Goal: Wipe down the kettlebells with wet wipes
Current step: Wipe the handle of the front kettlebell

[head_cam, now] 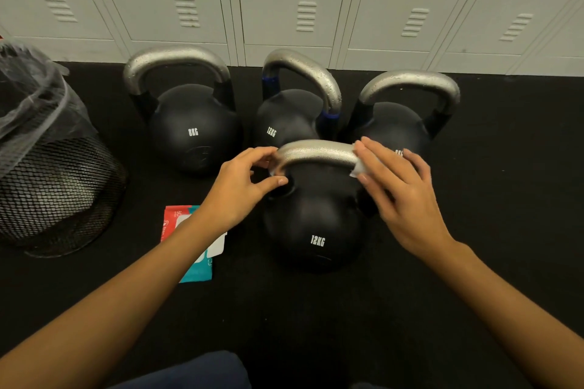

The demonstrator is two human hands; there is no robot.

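A black 12KG kettlebell with a silver handle stands nearest me on the black floor. My left hand pinches the left end of its handle, with a scrap of white showing under the fingers. My right hand presses a white wet wipe against the right end of the handle. Behind stand three more black kettlebells: an 8KG kettlebell at the left, a blue-banded 12KG kettlebell in the middle and a third kettlebell at the right. Their silver handles carry water drops.
A red and teal pack of wet wipes lies on the floor under my left forearm. A black mesh bin with a plastic liner stands at the left. Grey lockers line the back wall. My dark trouser leg shows at the bottom edge.
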